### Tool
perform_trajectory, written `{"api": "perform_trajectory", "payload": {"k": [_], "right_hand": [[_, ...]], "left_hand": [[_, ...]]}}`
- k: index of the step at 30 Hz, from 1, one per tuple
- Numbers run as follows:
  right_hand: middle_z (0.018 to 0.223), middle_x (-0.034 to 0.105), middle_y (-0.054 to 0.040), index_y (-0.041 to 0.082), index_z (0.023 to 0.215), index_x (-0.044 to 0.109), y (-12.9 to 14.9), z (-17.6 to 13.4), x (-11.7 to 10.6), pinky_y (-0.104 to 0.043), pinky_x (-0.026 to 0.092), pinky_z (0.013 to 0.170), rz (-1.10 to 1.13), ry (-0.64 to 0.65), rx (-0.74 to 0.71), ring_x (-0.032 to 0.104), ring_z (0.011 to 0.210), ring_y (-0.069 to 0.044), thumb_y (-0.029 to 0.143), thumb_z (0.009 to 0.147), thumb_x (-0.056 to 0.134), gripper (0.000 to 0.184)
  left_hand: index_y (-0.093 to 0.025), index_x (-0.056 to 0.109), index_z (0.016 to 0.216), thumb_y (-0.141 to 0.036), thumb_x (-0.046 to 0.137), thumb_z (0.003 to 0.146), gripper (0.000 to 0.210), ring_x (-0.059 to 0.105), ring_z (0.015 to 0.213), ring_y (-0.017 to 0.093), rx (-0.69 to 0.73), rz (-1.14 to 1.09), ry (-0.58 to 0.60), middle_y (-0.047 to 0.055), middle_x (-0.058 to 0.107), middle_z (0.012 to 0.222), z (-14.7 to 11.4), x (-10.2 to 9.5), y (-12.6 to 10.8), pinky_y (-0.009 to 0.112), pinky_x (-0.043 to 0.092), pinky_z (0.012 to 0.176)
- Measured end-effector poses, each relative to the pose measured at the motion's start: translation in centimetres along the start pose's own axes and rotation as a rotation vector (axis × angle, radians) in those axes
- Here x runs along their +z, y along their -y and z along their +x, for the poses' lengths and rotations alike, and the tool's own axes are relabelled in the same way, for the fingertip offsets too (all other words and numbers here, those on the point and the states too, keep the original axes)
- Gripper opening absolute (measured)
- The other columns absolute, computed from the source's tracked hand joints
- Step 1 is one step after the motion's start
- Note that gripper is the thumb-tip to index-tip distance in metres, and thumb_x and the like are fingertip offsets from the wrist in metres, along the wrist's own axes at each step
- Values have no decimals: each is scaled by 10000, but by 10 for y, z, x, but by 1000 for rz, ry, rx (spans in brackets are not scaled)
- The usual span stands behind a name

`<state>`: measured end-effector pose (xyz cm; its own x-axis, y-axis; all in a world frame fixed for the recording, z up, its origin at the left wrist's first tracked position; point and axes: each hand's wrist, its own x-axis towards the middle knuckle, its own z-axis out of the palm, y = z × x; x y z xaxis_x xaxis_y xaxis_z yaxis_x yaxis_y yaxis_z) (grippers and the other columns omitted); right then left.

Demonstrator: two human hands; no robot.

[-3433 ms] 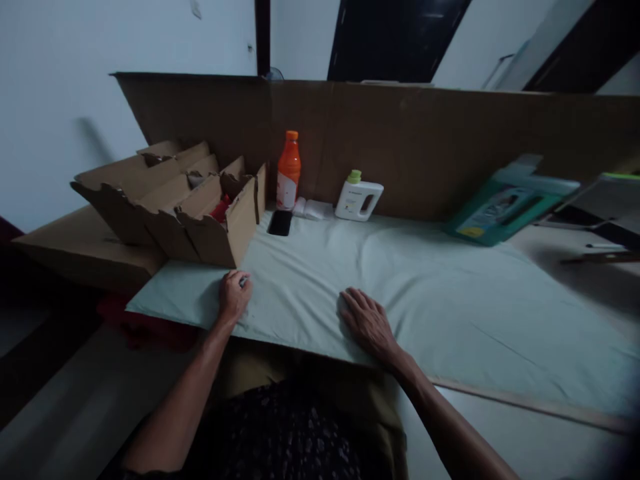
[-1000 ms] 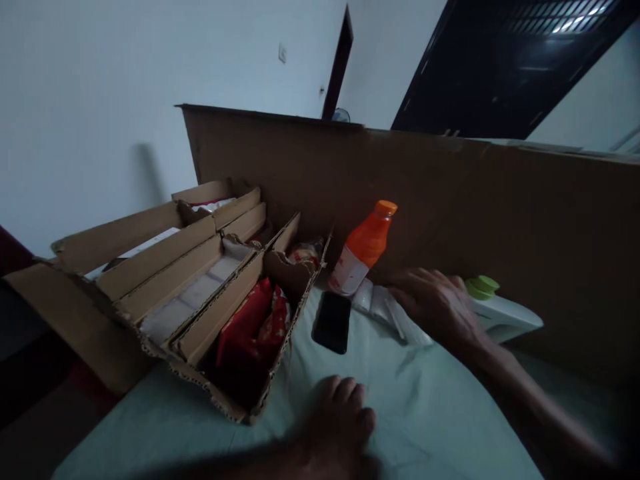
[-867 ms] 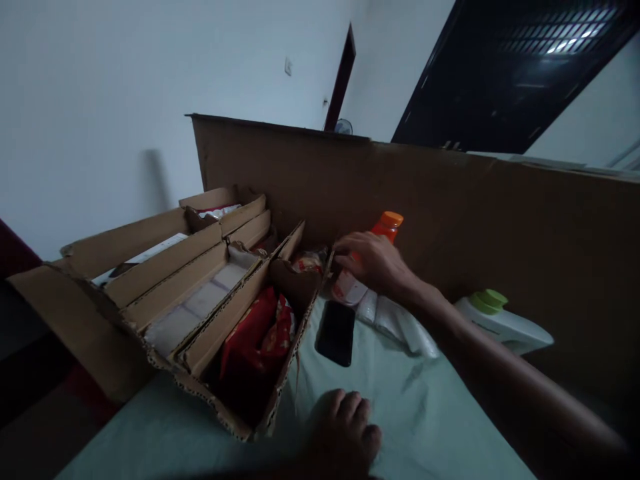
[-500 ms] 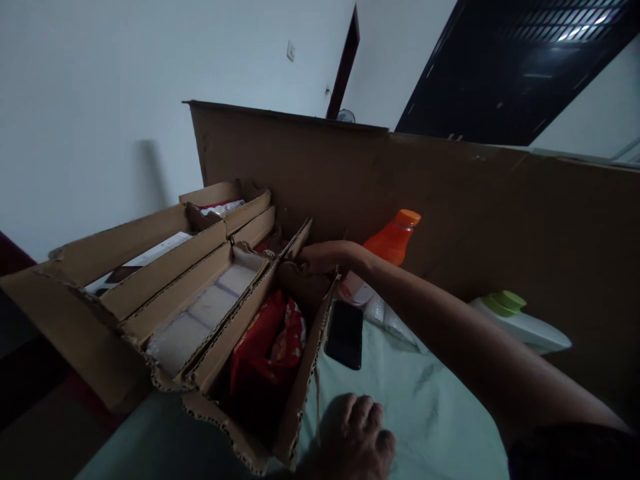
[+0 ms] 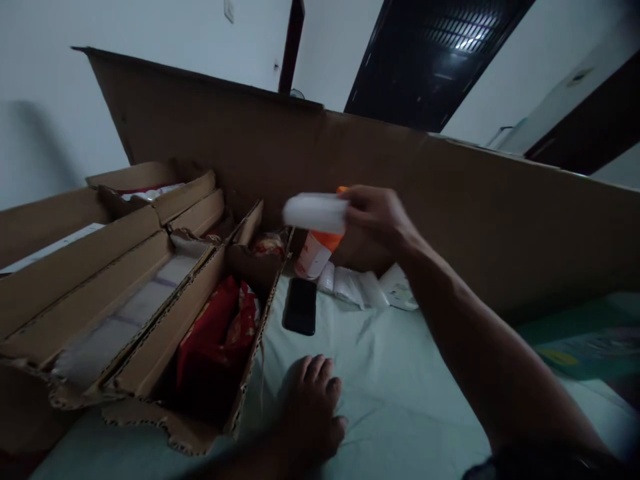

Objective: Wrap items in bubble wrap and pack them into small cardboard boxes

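Observation:
My right hand point(image 5: 377, 210) is raised over the bed, closed around one end of a smooth white roll-shaped item point(image 5: 316, 212). Motion smears the item, so its exact kind is unclear. Behind it, an orange bottle point(image 5: 327, 240) leans near the cardboard wall, partly covered. Below are a pink-and-white packet point(image 5: 313, 257) and several white wrapped packets point(image 5: 353, 287). To the left, a divided cardboard box point(image 5: 267, 313) holds red cloth-like things point(image 5: 220, 333) and clear-wrapped white pieces point(image 5: 145, 303). My left hand is out of view.
A black phone point(image 5: 301, 307) lies beside the box. What looks like my foot point(image 5: 315, 410) rests on the pale green sheet point(image 5: 395, 400). A tall cardboard panel point(image 5: 425, 167) runs along the back. A white bottle point(image 5: 400, 287) and a green package point(image 5: 580, 340) are at right.
My right hand has come up out of the box's far compartment and moved right; the white item now shows in it. The view has turned right.

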<state>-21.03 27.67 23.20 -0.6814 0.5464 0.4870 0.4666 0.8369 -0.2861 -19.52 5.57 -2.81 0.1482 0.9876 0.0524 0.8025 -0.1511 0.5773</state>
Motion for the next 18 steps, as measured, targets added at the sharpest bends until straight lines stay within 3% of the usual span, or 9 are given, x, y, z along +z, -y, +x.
{"api": "perform_trajectory", "payload": {"k": [2,5,7,9,11,12,15,18], "right_hand": [[828,713,-88,101,1088,727,-39,-39,-23,-281,448,628,-62,-265,159,611,706,-183,250,788,522,393],[901,725,-176,75,1083,724,-88,-97,-9,-388,478,730,-253,-409,285,647,783,-265,252,808,465,417],[963,738,-197,102,1051,736,-109,-126,22,-433,487,768,-297,-342,285,675,853,-314,259,805,486,384],[1032,755,-171,157,1069,737,-118,-145,53,-437,502,784,-276,-96,140,699,902,-322,271,798,531,359],[1107,756,-141,202,1118,725,-116,-150,70,-442,517,805,-269,78,-11,715,954,-316,272,811,543,364],[1124,754,-137,212,1135,719,-111,-148,71,-450,525,805,-266,86,-46,720,962,-316,273,829,532,364],[1089,761,-129,245,1130,715,-79,-120,55,-473,546,782,-223,-67,-41,730,923,-324,322,906,486,330],[1039,767,-114,255,1067,734,-19,-68,39,-491,546,812,-150,-114,-178,722,902,-324,352,934,496,290]], "left_hand": [[-159,531,1390,-524,547,921,594,230,1525,320,-5,0,19,154,348,1617,0,0,-1,515,131,1264],[-163,565,1338,-494,547,929,526,279,1501,299,9,36,-40,145,411,1576,-2,-1,-3,479,141,1266],[-167,583,1306,-499,521,945,494,308,1482,283,21,72,-91,140,441,1550,-4,-2,-4,459,150,1261],[-169,599,1275,-526,507,947,493,321,1468,281,35,110,-116,141,461,1528,-6,-4,-4,459,159,1252],[-161,606,1251,-530,500,944,491,326,1458,285,62,153,-121,147,471,1509,-5,-6,-3,459,174,1240],[-152,607,1242,-525,505,936,493,334,1447,290,78,174,-120,153,474,1500,-4,-6,-2,455,186,1231],[-136,605,1234,-521,518,913,509,371,1402,309,110,228,-110,164,488,1475,3,-6,4,449,243,1190],[-157,620,1208,-551,507,903,510,411,1345,324,126,273,-117,150,522,1444,11,-1,10,466,296,1137]]}}
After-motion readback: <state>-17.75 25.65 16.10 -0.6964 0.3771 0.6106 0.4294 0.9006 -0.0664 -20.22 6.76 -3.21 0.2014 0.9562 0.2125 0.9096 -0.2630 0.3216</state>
